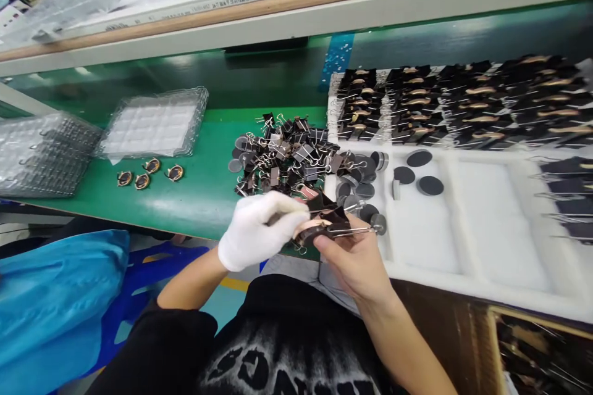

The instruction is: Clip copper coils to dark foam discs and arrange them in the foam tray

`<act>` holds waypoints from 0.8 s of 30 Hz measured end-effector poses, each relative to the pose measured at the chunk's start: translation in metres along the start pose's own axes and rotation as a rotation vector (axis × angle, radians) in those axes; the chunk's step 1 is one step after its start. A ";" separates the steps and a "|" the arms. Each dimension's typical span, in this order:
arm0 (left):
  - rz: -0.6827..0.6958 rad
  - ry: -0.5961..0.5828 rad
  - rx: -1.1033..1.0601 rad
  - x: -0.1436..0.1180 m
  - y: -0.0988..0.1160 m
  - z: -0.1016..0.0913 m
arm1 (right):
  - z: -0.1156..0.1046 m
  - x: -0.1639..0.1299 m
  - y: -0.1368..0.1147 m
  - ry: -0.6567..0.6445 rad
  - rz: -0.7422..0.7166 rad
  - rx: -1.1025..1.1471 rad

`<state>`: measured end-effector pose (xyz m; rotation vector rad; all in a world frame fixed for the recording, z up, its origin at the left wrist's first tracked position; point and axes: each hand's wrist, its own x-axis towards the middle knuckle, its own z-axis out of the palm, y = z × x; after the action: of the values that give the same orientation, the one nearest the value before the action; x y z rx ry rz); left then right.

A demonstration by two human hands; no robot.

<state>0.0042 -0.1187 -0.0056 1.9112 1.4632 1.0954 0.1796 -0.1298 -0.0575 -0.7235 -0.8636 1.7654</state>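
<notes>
In a white glove, my left hand (262,228) is closed, its thumb and fingers pinching the left side of a round gold-rimmed piece (319,224). My bare right hand (356,259) is closed on the right side of the same piece, thumb against a dark disc on its face. Black binder clips (336,216) are clamped on the piece, their wire handles pointing right. Fingers hide part of it. Just beyond my hands lies a heap of black binder clips (290,151). Grey discs (364,170) lie to its right, partly over the edge of a white foam tray (386,228).
Clipped pieces (417,102) stand in rows in the tray's far compartments. Several small gold-rimmed round pieces (151,165) lie on the green table (204,197) near clear plastic trays (152,120). A shelf edge (278,0) spans the back. A person in blue (60,296) sits left.
</notes>
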 end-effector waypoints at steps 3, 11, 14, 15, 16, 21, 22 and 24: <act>0.246 -0.035 0.184 0.009 0.000 0.004 | -0.013 -0.006 -0.012 -0.023 -0.061 -0.109; 0.193 -0.493 0.339 0.041 0.016 -0.012 | -0.034 -0.019 -0.037 -0.050 -0.198 -0.382; 0.128 -0.587 0.203 0.044 0.018 -0.013 | -0.036 -0.017 -0.043 -0.065 -0.280 -0.523; 0.124 -0.604 0.193 0.045 0.016 -0.012 | -0.037 -0.016 -0.045 -0.085 -0.311 -0.583; 0.131 -0.611 0.201 0.046 0.015 -0.012 | -0.037 -0.015 -0.047 -0.112 -0.336 -0.635; 0.217 -0.628 0.252 0.047 0.007 -0.002 | -0.041 -0.012 -0.054 -0.212 -0.337 -0.710; 0.230 -0.618 0.242 0.046 0.006 0.000 | -0.042 -0.012 -0.055 -0.218 -0.328 -0.706; 0.245 -0.586 0.225 0.044 0.004 0.003 | -0.044 -0.012 -0.055 -0.223 -0.307 -0.688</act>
<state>0.0136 -0.0782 0.0085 2.3500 1.0714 0.4012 0.2464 -0.1179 -0.0360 -0.7758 -1.6794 1.2770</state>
